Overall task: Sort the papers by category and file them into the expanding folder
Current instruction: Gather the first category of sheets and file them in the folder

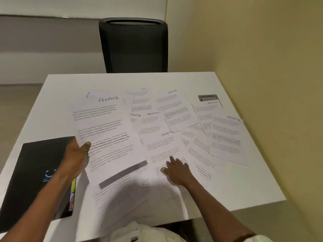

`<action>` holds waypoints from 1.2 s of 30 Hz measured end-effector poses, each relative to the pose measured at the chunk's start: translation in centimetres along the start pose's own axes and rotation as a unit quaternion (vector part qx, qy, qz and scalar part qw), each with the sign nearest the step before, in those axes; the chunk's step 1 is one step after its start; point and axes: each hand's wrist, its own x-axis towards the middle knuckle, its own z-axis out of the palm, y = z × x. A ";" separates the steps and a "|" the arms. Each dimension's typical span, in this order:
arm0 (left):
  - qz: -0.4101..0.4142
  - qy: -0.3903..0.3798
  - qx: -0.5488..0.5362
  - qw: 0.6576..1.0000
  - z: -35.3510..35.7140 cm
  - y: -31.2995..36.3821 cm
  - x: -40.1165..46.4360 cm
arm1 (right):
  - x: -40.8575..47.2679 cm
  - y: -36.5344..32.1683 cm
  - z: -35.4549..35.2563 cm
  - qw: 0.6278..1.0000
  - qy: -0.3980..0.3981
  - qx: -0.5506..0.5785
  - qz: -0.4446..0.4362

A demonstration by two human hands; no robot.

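My left hand (76, 156) grips the left edge of a sheet headed FINANCE (106, 135), lifted a little off the table, thumb on top. My right hand (176, 169) lies flat with fingers spread on a sheet headed SPORTS (164, 145). Several more printed sheets are fanned over the white table (57, 102): two headed ADMIN (152, 123) (208, 112) and others headed SPORTS (227, 137) (172, 102). The black expanding folder (40, 175) lies shut at the left, under my left forearm, with coloured tabs at its right edge.
A black office chair (133, 46) stands behind the far table edge. A grey cable hatch (208, 98) is set into the table at the back right. A wall runs close along the right side. Bare table shows at the far left.
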 end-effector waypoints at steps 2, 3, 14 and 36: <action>-0.022 -0.002 -0.007 1.000 -1.4 0.0 0.5 | -0.4 1.4 0.7 0.999 0.005 -0.007 0.046; -0.029 -0.006 -0.003 1.000 -1.8 0.1 0.6 | -0.4 2.1 0.9 0.998 0.013 -0.011 0.066; -0.056 -0.015 0.005 0.998 -1.2 1.8 0.1 | 1.8 0.6 1.0 0.988 0.140 -0.028 0.057; -0.045 -0.008 0.022 0.999 -3.9 1.9 -0.2 | 6.4 -7.1 1.3 0.972 0.222 -0.031 0.063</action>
